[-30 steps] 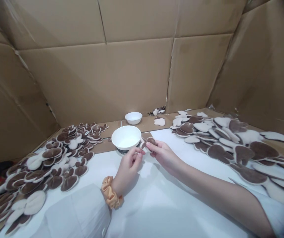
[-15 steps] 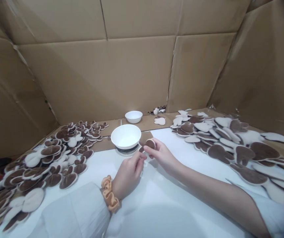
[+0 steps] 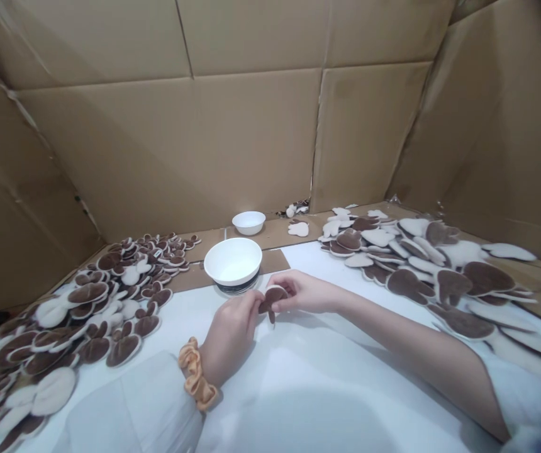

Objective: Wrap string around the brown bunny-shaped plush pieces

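Left hand (image 3: 233,324) and right hand (image 3: 308,292) pinch a brown plush piece (image 3: 274,296).
A larger white bowl (image 3: 233,261) stands just beyond, between left heap (image 3: 94,292) and right heap (image 3: 407,284).

I find a free lane on the flat white tabletop (image 3: 308,390), between the round white bowl (image 3: 233,261) and the right heap of brown-and-cream fabric pieces (image 3: 409,286); the bare right hand (image 3: 301,290) occupies its near end. The brown cardboard wall (image 3: 251,145) closes it behind.
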The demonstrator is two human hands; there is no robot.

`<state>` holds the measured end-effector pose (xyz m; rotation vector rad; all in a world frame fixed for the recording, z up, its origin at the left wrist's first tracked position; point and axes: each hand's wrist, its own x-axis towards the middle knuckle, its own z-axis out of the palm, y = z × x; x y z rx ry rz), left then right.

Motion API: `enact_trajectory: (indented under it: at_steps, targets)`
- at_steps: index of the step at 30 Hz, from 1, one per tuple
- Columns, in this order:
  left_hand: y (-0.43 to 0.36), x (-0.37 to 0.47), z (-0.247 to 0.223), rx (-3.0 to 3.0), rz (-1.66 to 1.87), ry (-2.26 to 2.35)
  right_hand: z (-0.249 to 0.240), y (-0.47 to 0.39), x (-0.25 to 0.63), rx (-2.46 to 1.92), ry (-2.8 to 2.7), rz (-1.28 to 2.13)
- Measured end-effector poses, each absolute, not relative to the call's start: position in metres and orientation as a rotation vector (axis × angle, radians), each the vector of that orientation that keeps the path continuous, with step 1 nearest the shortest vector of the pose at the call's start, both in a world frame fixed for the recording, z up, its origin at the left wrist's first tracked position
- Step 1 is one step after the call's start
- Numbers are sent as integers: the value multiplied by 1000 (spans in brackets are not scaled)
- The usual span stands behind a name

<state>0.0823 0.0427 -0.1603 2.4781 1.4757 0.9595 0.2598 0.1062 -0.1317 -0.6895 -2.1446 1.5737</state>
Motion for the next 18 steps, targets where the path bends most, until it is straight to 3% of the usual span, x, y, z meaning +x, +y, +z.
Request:
enact_trajectory:
  at_steps: [3, 11, 18]
  targets:
    - [43, 82, -159, 2388, 1023, 1428, -133, 108, 261, -573, -2086, 1723]
    - [42, 80, -159, 2376, 1016, 1400, -130, 106, 260, -584, -2206, 1663]
    - [46, 78, -155, 2018, 1082, 1323, -127, 102, 258, -480, -2028, 1768]
